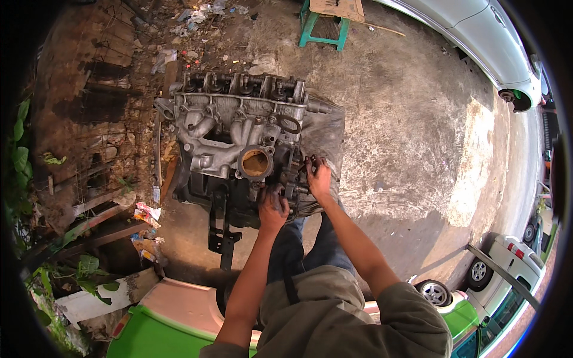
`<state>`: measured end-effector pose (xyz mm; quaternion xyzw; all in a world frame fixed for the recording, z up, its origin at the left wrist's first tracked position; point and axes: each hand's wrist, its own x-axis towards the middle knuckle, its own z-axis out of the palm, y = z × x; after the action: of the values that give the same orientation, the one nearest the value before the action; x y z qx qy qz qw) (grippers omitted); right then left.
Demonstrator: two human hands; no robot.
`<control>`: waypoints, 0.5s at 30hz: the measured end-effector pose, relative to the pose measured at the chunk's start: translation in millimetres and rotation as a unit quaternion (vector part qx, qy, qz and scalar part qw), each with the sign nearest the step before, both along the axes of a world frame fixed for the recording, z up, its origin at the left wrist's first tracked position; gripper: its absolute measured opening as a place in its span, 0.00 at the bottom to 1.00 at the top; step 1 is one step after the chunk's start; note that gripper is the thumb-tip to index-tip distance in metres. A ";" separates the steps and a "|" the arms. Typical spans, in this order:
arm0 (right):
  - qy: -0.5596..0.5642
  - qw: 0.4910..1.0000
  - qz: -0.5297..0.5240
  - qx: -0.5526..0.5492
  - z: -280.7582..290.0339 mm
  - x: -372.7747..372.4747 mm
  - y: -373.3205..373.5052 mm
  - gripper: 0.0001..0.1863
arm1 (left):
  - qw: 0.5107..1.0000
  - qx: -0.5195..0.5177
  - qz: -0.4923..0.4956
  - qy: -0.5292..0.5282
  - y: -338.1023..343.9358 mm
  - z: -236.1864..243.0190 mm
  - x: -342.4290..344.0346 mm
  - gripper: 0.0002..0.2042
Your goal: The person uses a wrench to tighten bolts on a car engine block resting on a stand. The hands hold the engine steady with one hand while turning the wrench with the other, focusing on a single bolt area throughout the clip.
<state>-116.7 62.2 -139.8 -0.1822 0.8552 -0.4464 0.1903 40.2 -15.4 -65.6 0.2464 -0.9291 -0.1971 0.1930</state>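
Observation:
A car engine stands in front of me, greasy and grey-black, with its valve gear exposed along the far side. On its near side sits a cast intake manifold with a round flanged opening. My left hand, blackened with grease, is closed at the dark lower part of the engine, just below that opening. To its right, my right hand bends its fingers against the engine's right end, beside a dark fitting. Whatever either hand grips is hidden or too small to name.
A dark sheet lies under the engine's right side. A black bracket juts toward me. Planks and litter lie at the left. A green stool stands on the far concrete. Parked cars include a silver one and a green one.

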 end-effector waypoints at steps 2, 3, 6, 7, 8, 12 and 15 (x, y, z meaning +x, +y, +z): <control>-0.055 0.996 0.016 0.064 -32.1 -21.1 -20.6 0.12 | 0.998 0.053 0.026 -0.003 1.9 1.2 1.1 0.12; -0.088 0.988 0.045 0.122 -48.6 -34.1 -29.4 0.14 | 0.996 0.082 0.040 -0.001 3.7 1.8 0.9 0.12; -0.133 0.961 0.089 0.226 -86.7 -56.8 -34.9 0.20 | 0.997 0.068 0.030 0.012 2.8 2.4 1.2 0.12; -0.147 0.951 0.094 0.255 -95.5 -60.8 -36.6 0.22 | 0.997 0.069 0.025 0.015 2.8 2.4 1.7 0.12; -0.239 0.926 0.102 0.275 -102.3 -68.1 -40.0 0.24 | 0.997 0.073 0.025 0.016 2.1 1.8 2.0 0.11; -0.154 0.935 0.168 0.270 -103.9 -69.3 -27.2 0.20 | 0.999 0.024 -0.013 0.026 -1.9 -4.0 2.8 0.11; -0.133 0.965 -0.026 0.224 -84.0 -59.5 -4.9 0.17 | 0.996 0.084 0.022 0.006 2.1 -4.0 6.2 0.12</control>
<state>-176.1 57.3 -223.7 -0.0520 0.9046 -0.2688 0.3267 46.4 -13.2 -69.6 0.2807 -0.9024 -0.2719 0.1816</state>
